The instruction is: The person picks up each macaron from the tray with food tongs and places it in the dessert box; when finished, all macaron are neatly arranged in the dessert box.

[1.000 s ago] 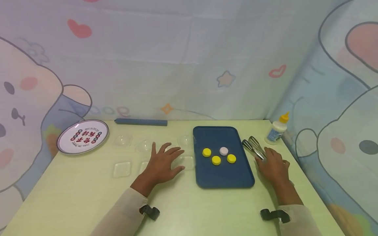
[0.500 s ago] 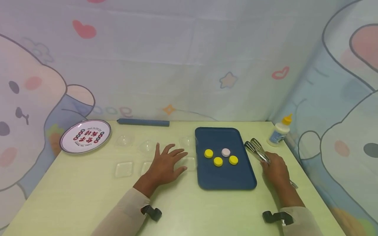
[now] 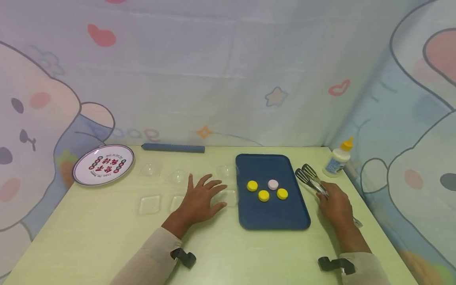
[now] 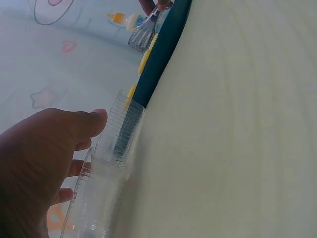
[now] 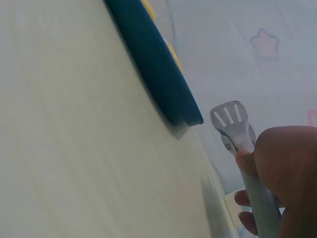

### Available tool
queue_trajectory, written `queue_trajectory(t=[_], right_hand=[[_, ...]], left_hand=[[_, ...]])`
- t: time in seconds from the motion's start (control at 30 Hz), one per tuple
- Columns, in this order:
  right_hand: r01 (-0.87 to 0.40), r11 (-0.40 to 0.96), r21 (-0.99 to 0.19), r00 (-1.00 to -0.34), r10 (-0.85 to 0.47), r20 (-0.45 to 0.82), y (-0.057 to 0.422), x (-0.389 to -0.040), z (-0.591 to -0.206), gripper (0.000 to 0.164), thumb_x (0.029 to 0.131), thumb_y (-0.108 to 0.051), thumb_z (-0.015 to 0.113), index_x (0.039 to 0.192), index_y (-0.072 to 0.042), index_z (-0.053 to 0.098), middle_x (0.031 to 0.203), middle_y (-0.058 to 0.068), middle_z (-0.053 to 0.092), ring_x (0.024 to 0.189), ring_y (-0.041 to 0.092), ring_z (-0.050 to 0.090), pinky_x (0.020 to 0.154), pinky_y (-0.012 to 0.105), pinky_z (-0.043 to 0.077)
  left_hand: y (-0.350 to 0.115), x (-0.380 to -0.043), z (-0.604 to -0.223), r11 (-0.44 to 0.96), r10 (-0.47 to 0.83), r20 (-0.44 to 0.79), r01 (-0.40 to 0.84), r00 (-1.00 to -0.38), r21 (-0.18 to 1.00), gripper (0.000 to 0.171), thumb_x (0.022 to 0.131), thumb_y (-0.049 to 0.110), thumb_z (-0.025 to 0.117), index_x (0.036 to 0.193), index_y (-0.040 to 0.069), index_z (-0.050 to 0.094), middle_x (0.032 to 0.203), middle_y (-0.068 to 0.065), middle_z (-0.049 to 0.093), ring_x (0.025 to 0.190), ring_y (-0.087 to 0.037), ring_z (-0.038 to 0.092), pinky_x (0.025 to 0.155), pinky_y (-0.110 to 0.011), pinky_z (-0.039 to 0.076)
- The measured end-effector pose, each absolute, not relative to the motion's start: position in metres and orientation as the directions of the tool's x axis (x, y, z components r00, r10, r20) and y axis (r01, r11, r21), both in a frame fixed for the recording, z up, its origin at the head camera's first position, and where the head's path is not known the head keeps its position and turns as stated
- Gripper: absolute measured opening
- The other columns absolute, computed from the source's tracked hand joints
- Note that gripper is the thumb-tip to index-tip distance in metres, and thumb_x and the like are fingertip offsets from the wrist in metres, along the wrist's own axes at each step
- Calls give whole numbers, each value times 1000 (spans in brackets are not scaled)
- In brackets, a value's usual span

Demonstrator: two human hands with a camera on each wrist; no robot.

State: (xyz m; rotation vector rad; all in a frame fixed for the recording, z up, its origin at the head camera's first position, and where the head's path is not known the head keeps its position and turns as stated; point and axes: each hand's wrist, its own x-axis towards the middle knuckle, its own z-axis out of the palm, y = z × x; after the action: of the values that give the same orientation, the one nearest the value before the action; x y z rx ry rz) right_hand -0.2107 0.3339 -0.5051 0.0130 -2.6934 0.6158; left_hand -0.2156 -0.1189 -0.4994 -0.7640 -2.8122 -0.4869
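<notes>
My right hand [image 3: 335,204] grips silver tongs [image 3: 318,184] near the table's right side. Their two slotted heads [image 5: 230,116] stand raised and slightly apart beyond the fingers in the right wrist view. Just left of them is a dark blue tray [image 3: 274,217] bearing several yellow, macaron-like discs [image 3: 263,195] and a pale pink one [image 3: 272,184]. My left hand [image 3: 197,200] lies with fingers spread, low over clear plastic boxes [image 4: 126,129], partly hiding them. Its thumb is close to a box wall in the left wrist view, and it grips nothing.
Clear domed lids [image 3: 151,170] form a row behind square clear boxes [image 3: 150,205]. An oval plate [image 3: 87,170] with red lettering sits back left, beside a long blue-grey stick [image 3: 173,148]. A white bottle with a yellow spout [image 3: 336,162] stands back right.
My right hand has taken up the tongs, shifting slightly right, and their heads show more spread. The left hand stays in place. The whole head view has shifted a little.
</notes>
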Motion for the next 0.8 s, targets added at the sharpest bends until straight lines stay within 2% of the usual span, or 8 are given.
queue_trajectory(t=[0.13,0.27,0.57,0.8], right_hand=[[-147,901,-409,-889,61,454,332,-208,-504,42,99,-7,75,140,1,67,132,28,71,118,58,69,87,73,55],[-217,893,-394,-846,30,533,331,-210,-505,42,96,-4,79,136,2,69,128,27,73,116,56,71,87,71,56],[-367,862,-350,-779,-79,622,330,-209,-510,38,90,-5,83,127,2,74,119,24,78,108,49,75,87,66,58],[-454,842,-290,-718,-153,679,334,-214,-515,38,83,-8,90,119,-2,79,111,17,81,102,42,79,84,55,57]], left_hand=[[-118,-216,-499,814,459,250,517,-852,266,55,103,52,69,153,28,63,158,0,64,161,-37,42,125,-89,12],[-117,-215,-498,813,455,255,515,-853,271,54,103,51,69,152,28,64,157,0,64,160,-37,42,124,-89,13],[-115,-215,-499,808,442,277,513,-853,289,49,103,46,72,148,27,68,153,-3,66,158,-42,42,125,-88,16],[-115,-215,-499,808,433,279,506,-857,302,49,102,45,73,148,27,68,153,-5,67,158,-43,41,126,-86,16]])
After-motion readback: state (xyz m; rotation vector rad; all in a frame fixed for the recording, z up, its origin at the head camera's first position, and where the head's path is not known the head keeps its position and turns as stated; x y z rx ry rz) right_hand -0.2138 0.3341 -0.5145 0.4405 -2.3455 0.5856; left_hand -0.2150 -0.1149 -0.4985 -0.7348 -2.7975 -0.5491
